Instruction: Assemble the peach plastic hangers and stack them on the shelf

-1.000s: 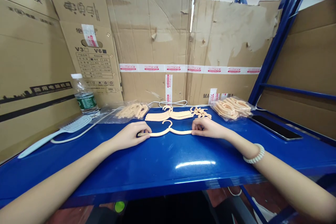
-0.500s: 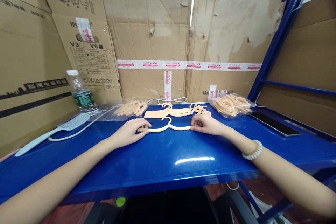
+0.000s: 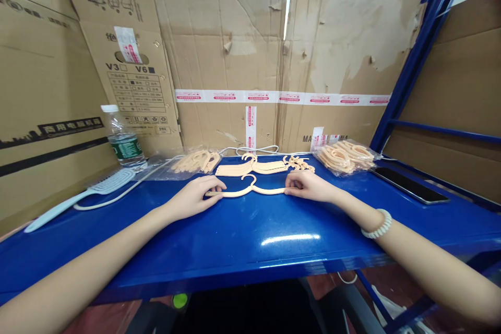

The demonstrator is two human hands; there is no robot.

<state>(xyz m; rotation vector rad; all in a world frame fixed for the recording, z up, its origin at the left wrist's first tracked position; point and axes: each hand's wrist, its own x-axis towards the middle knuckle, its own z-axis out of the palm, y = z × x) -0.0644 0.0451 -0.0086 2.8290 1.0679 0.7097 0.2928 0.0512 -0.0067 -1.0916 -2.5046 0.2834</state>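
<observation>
A cream plastic clothes hanger (image 3: 267, 190) lies on the blue table, its hook turned away from me. My left hand (image 3: 199, 195) is closed on the hanger's left end, thumb in front and fingers behind. The right end is pinched by my right hand (image 3: 309, 186), which has a pale coiled band on its wrist. Just behind this hanger rests a stack of similar hangers (image 3: 234, 170), hooks at the middle. A heap of small cream hook pieces (image 3: 299, 163) sits to the stack's right.
Clear bags of cream parts lie at left (image 3: 198, 160) and right (image 3: 344, 156). A phone (image 3: 410, 185) lies at far right. Leftward are a hairbrush (image 3: 97, 188), a white cable (image 3: 117, 196) and a water bottle (image 3: 123, 141). Cardboard sheets (image 3: 230, 57) wall the back of the blue table (image 3: 242, 242).
</observation>
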